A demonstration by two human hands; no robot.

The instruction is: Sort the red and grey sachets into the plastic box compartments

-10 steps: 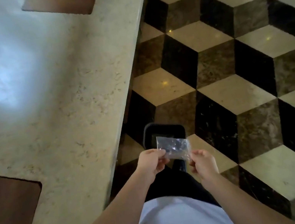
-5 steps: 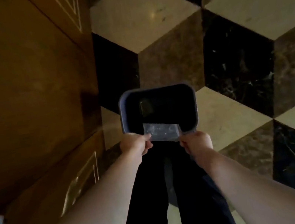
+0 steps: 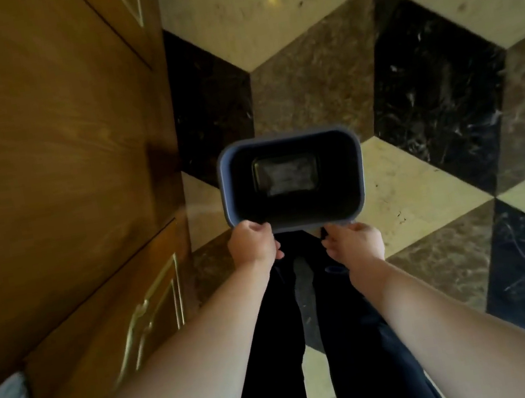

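Both hands hover at the near rim of a dark bin (image 3: 286,146): left hand (image 3: 251,243) curled with its grip together, right hand (image 3: 355,241) loosely apart, each empty. No sachets or plastic box visible (something pale lies at the bin's bottom, unidentifiable).

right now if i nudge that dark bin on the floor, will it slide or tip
The bin probably slides: it looks like thin plastic, nearly empty apart from a clear wrapper at its bottom, on polished marble floor. It seems tall and tapered, so a push at the rim might tip it.
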